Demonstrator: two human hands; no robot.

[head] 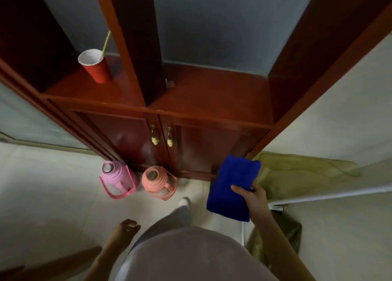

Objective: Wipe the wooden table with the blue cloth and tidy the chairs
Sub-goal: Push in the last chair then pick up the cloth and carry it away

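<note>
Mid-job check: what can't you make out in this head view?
Head view:
- Wooden edge, bottom left: cut by the frame; table or chair unclear.
- Right hand: fingers hidden under the cloth.
- Small object on the shelf: too small to name.
- Cupboard inside: behind shut doors.

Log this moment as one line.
right hand: holds blue cloth | left hand: empty | ahead: wooden cabinet | floor: pink flask, orange flask

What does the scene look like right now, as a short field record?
right hand: grips folded blue cloth, held in the air
left hand: loose, holds nothing
cabinet: ahead, doors closed
red cup: on cabinet's left shelf, straw inside
pink flask, orange flask: on floor by cabinet
</note>
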